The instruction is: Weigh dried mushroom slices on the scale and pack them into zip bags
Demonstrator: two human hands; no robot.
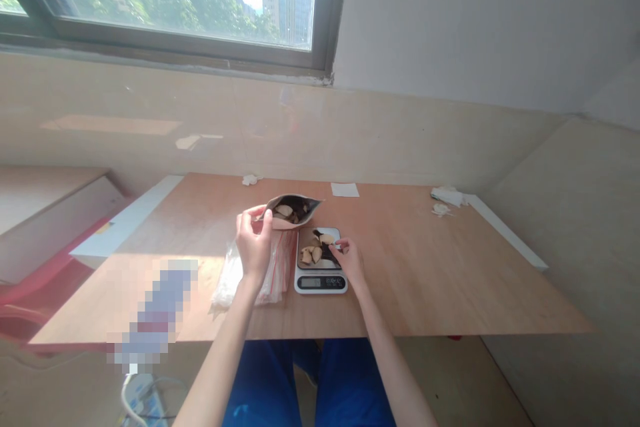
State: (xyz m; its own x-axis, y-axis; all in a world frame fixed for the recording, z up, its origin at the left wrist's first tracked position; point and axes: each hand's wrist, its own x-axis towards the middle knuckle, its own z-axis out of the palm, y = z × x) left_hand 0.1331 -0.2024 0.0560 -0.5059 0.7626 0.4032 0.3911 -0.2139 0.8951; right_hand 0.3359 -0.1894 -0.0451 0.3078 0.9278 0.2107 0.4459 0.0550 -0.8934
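Observation:
My left hand (pixel 253 240) is closed on the rim of an open brown paper bag (pixel 290 210) that holds pale nut-like pieces. It keeps the bag's mouth tilted toward me, just left of a small white kitchen scale (pixel 320 282). Several of the same pieces (pixel 316 250) lie on the scale's metal plate. My right hand (pixel 349 259) rests at the plate's right edge, fingers pinched on one small piece. Under my left wrist lies a stack of clear zip bags (pixel 233 280) with red strips.
The wooden tabletop (pixel 425 267) stands against a tiled wall under a window. A white paper slip (pixel 345 189) and a crumpled tissue (pixel 250 179) lie at the back edge, more tissues (pixel 447 199) at the far right. A blurred bottle-like shape (pixel 155 310) sits front left.

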